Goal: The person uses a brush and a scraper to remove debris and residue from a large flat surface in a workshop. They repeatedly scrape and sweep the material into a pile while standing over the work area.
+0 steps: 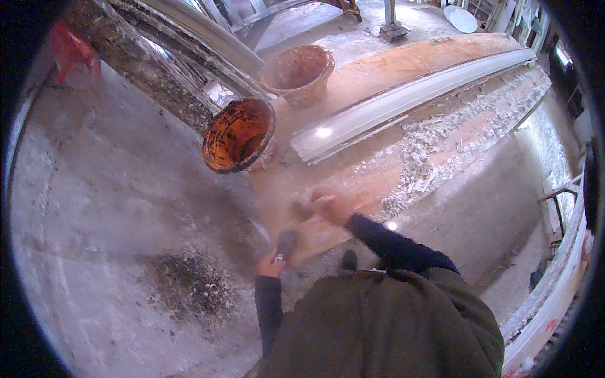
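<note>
Dusty workshop floor (pixel 113 195) surrounds a long wooden board (pixel 362 184) bearing a white molding (pixel 409 101) and pale scraps (pixel 425 157), part of its near edge hidden by the right sleeve (pixel 397 244). Hands apart at the board's near end, the left hand (pixel 270 266) grips a flat, dark scraper-like tool (pixel 286 241); motion blurs the right hand (pixel 331 208), beyond the tool, and a dark smudge (pixel 302 211) at its fingers, so its grip cannot be told.
</note>
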`<state>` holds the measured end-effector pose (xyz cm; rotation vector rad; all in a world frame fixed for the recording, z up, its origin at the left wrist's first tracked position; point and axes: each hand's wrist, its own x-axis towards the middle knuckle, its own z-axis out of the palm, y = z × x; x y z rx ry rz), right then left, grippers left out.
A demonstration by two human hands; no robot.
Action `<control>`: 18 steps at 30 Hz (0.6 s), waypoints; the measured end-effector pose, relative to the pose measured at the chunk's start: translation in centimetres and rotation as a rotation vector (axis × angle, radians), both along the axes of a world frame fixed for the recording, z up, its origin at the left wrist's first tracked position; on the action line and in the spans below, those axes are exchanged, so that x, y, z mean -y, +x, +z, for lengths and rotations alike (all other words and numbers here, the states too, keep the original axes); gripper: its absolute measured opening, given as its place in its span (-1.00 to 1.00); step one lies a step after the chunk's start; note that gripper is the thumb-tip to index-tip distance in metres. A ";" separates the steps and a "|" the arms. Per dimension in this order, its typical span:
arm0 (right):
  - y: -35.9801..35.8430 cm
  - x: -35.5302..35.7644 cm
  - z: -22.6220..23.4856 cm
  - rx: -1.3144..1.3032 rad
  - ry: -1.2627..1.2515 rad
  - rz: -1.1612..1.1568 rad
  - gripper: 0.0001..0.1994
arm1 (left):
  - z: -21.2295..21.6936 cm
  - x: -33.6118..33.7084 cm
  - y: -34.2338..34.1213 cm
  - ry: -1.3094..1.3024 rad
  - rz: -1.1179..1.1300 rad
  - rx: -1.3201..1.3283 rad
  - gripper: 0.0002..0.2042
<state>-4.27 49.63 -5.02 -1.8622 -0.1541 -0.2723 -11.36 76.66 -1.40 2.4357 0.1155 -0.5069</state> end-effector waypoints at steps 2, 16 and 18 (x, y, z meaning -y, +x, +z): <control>-0.2 -6.2 4.5 0.025 -0.120 0.206 -0.77 | -3.0 -3.9 -1.2 -0.175 0.032 0.049 -0.51; -0.3 15.7 7.8 -0.107 -0.481 -0.412 -0.82 | -6.6 -7.8 -2.0 -0.220 0.124 -0.041 -0.49; -0.3 14.0 10.1 -0.017 -0.475 -0.455 -0.81 | -6.7 -8.3 -2.1 -0.259 0.132 -0.022 -0.49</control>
